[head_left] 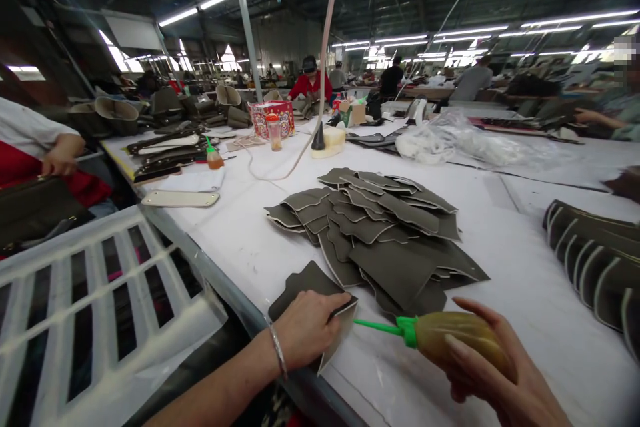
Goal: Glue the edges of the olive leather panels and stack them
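Note:
My left hand [306,325], with a bracelet at its wrist, holds a dark grey leather piece [309,281] at the table's near edge. One end of that piece is folded, showing its pale underside, and my index finger lies along the fold. In my right hand [510,377] is a squeeze bottle of yellowish-brown liquid [450,338], tipped on its side. Its thin green nozzle [379,327] points left, with the tip close to the folded end; whether they touch I cannot tell. Just beyond lies a loose pile of similar grey leather pieces [390,220].
A row of curved leather pieces [590,260] stands at the right. Further back are a second glue bottle [214,157], a red patterned box [280,119], a hanging hose [327,33] and plastic bags [470,137]. A white slatted rack [95,333] adjoins the table at left; a co-worker sits beyond.

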The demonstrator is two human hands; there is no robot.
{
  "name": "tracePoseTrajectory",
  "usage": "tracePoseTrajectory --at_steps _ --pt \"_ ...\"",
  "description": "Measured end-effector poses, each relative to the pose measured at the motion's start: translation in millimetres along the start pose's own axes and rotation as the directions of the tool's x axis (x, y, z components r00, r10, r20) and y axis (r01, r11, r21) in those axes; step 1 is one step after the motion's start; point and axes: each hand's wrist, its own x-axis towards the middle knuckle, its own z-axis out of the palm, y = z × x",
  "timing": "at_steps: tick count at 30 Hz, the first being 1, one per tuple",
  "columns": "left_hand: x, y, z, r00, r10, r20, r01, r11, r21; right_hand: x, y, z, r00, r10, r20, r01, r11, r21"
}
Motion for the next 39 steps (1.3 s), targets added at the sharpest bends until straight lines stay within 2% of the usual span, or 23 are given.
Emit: tracePoseTrajectory --at_steps 4,8,12,16,21,26,31,34,39 --pt "0.5 -2.5 2.8 1.0 0.009 -0.009 -0.008 1.0 0.017 -1.3 -4.1 9.5 1.0 -0.002 0.027 0.002 1.0 0.004" --pt "0.4 -3.2 1.5 1.0 0.009 -0.011 -0.009 1.0 -0.022 3.3 -1.5 5.8 0.998 0.005 0.061 -0.006 1.0 0.012" --pt "0.5 -3.7 -0.7 0.999 0.034 -0.003 -0.035 0.998 -0.047 4.3 -6.6 0.1 0.996 -0.025 0.086 0.037 0.99 -0.133" --pt "0.5 -3.6 0.0 0.999 0.041 -0.007 -0.041 0.999 -0.036 3.0 -11.6 3.2 0.996 -0.079 0.044 0.087 0.962 -0.257" --pt "1.2 -3.2 1.9 1.0 0.009 0.011 -0.009 1.0 -0.005 12.8 -1.0 2.8 0.987 -0.15 0.06 0.162 0.928 -0.336" --pt "1.9 -3.8 4.4 0.999 0.011 0.033 -0.012 0.999 0.033 18.5 4.6 -1.5 0.941 -0.311 0.135 0.336 0.798 -0.5" --pt "-0.2 -4.3 7.9 0.999 0.015 0.034 -0.018 0.996 0.092 12.9 2.7 2.4 0.837 -0.505 0.211 0.518 0.605 -0.605" --pt "-0.7 -3.8 8.6 0.999 0.016 0.043 -0.021 0.993 0.119 10.9 2.6 3.6 0.83 -0.495 0.256 0.541 0.605 -0.584" --pt "-0.6 -0.9 7.7 0.998 0.008 0.056 -0.016 0.99 0.138 11.7 3.4 1.7 0.828 -0.519 0.214 0.534 0.613 -0.582"
